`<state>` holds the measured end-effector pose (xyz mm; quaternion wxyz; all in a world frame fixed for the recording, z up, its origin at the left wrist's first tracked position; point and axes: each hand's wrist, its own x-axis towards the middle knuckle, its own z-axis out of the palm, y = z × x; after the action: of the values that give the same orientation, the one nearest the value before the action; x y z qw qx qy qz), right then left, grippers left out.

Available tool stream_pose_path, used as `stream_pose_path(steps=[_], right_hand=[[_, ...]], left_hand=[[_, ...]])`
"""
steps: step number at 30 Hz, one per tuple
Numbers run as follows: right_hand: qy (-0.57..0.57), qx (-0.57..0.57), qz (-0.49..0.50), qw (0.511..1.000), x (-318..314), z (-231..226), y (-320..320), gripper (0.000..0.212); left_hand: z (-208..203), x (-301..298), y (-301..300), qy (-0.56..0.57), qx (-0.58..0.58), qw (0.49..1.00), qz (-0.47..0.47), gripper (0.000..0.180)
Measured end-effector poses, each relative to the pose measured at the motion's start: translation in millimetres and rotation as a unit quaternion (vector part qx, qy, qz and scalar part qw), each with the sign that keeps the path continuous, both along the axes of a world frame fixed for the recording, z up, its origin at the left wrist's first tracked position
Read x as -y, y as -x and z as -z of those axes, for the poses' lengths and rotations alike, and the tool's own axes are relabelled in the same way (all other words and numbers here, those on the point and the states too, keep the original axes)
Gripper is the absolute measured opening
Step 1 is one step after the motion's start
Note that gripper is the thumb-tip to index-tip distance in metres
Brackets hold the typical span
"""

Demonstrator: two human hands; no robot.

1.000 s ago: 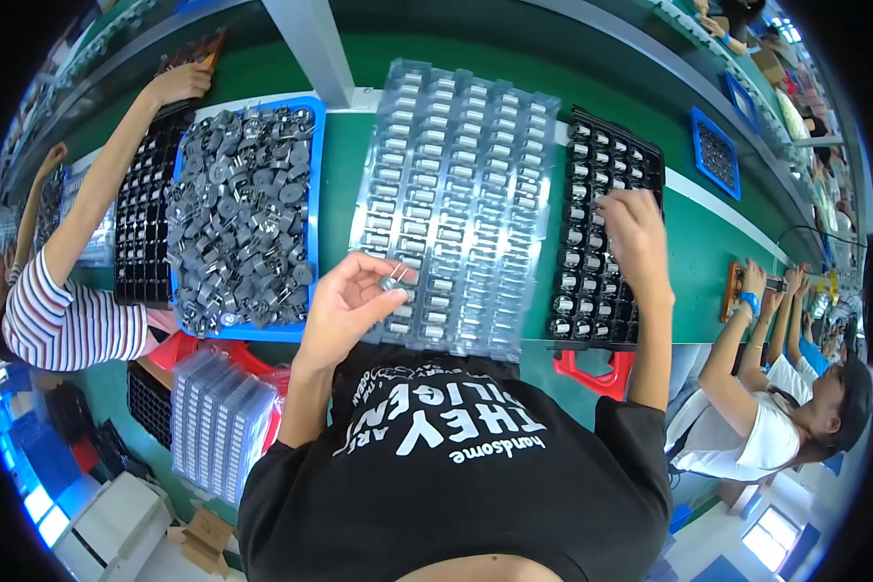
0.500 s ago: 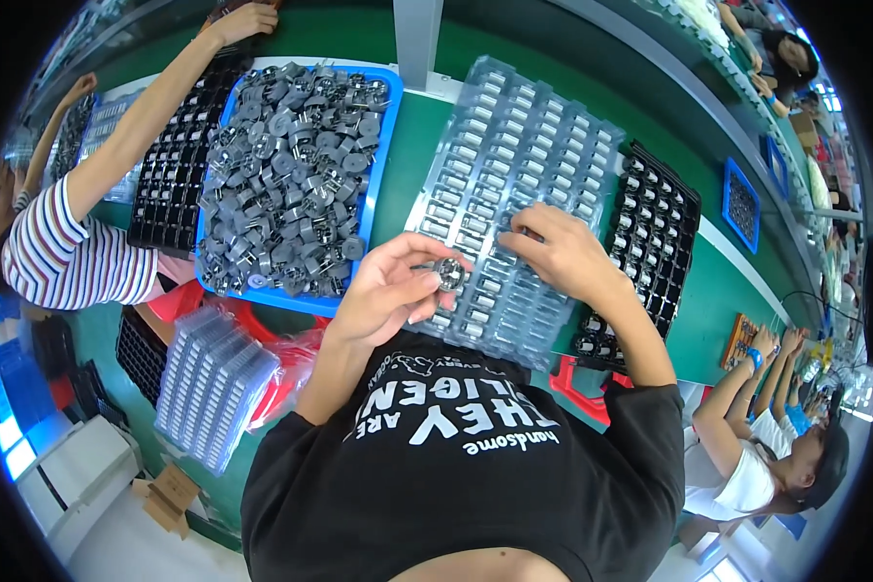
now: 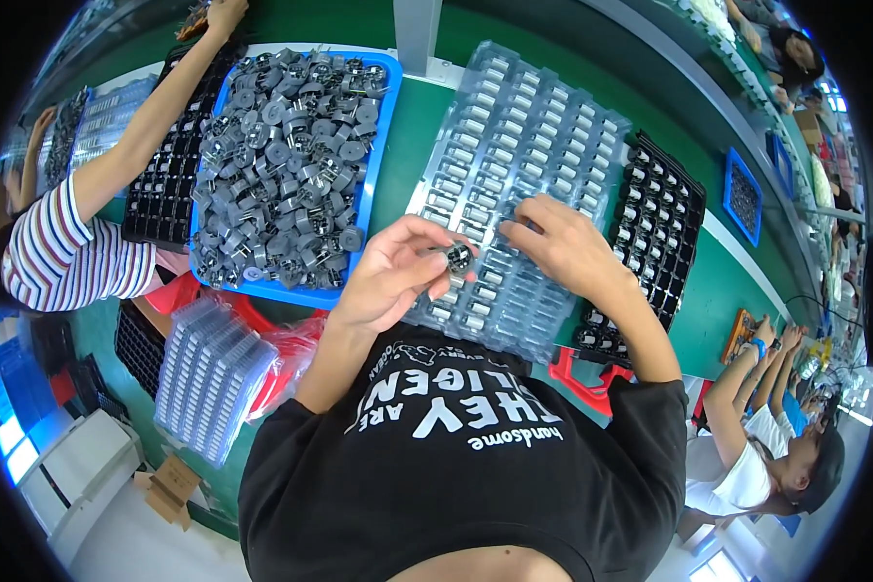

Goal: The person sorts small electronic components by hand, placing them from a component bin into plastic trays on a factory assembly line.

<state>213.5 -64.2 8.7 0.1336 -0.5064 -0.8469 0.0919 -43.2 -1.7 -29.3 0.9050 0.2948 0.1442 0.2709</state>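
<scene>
While left fingers (image 3: 412, 231) pinch one round part (image 3: 460, 257), right fingers (image 3: 527, 236) curl over one clear tray (image 3: 543, 320), grip unclear.

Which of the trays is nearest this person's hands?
The clear plastic tray: the left hand is at its edge, the right hand over it. The large blue tray lies farther left, a black tray farther right.

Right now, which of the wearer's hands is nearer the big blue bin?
Left. The left hand is just right of the bin's near end, holding a grey part; the right hand is farther right, over the clear tray.
</scene>
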Motion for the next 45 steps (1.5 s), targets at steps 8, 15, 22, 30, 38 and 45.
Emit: stream_pose_path(steps=[8, 15, 22, 30, 38, 45], right_hand=[[-0.062, -0.01, -0.025, 0.998, 0.9, 3.4, 1.0, 0.017], [0.009, -0.348, 0.103, 0.932, 20.9, -14.6, 21.8, 0.023], [-0.047, -0.347, 0.037, 0.936, 24.9, -27.5, 37.2, 0.025], [-0.121, -0.25, -0.016, 0.961, 26.3, -29.9, 41.1, 0.034], [-0.155, -0.219, -0.022, 0.963, 28.2, -30.5, 39.1, 0.036], [-0.161, -0.225, -0.018, 0.961, 29.9, -28.5, 38.1, 0.037]], left_hand=[[-4.9, 2.1, 5.4, -0.034, -0.052, 0.998, -0.022, 0.027], [-6.1, 8.4, -4.2, -0.038, -0.079, 0.996, -0.031, 0.037], [-11.6, 12.7, -7.3, -0.009, -0.051, 0.999, -0.001, 0.037], [-18.7, 16.4, -6.6, -0.068, -0.069, 0.995, -0.001, 0.035], [-15.3, 19.3, -9.8, -0.073, -0.055, 0.996, -0.012, 0.035], [-12.9, 19.6, -10.8, -0.078, -0.044, 0.996, -0.007, 0.032]])
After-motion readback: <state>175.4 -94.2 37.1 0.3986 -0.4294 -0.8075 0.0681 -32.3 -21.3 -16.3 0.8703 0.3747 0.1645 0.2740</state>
